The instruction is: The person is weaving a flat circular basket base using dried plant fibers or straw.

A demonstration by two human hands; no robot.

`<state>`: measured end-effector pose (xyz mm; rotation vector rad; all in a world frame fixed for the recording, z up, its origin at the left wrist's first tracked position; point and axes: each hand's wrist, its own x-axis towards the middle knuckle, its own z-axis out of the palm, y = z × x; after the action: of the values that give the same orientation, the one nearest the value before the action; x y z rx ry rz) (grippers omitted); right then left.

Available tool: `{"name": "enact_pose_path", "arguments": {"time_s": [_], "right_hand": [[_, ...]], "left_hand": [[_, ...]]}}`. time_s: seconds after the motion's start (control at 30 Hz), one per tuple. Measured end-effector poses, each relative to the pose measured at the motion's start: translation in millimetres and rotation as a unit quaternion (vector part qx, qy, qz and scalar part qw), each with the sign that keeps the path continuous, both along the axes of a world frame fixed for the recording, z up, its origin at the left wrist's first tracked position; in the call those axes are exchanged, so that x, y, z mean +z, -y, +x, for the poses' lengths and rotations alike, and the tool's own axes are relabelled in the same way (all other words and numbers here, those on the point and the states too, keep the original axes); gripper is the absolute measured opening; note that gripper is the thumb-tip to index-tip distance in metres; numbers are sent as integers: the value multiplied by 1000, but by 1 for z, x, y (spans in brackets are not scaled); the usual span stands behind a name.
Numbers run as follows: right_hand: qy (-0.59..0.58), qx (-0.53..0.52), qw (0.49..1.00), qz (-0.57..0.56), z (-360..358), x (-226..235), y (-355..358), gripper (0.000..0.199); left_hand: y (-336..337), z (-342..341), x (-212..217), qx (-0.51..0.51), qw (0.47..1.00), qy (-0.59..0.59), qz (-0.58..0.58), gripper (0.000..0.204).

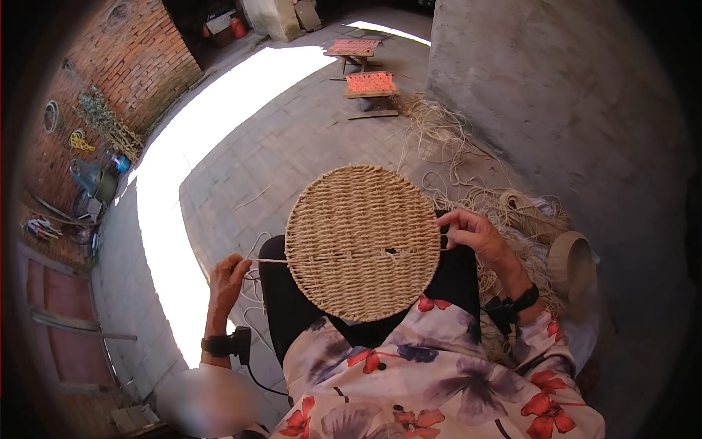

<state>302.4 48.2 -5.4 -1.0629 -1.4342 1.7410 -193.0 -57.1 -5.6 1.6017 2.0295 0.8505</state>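
A round woven mat (360,212) of tan cord lies across my lap. A row of small gaps in its weave crosses it below the middle, with a larger dark gap toward the right. My left hand (228,282) is closed in a pinch on a pale cord (269,260), pulled taut from the mat's left edge. At the opposite edge my right hand (474,235) is closed, thumb and fingertips together beside the rim. Something thin and pale shows between those fingers and the rim; its kind cannot be made out. Loose cord hangs below my left hand.
Heaped loose cord (504,212) lies on the floor to my right, beside a round tan basket-like object (570,263). Ahead stand two low stools (371,84) with reddish woven seats. A grey wall (556,95) rises at right, a brick wall (131,66) at left.
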Motion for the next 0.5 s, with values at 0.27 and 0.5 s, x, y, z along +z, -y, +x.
{"name": "enact_pose_path", "arguments": {"time_s": [0.27, 0.5], "right_hand": [[63, -115, 990, 53, 10, -23, -1, 20], [211, -218, 922, 239, -34, -22, -11, 18]], "left_hand": [[35, -82, -11, 126, 978, -16, -164, 27], [2, 54, 43, -51, 999, 7, -3, 20]]}}
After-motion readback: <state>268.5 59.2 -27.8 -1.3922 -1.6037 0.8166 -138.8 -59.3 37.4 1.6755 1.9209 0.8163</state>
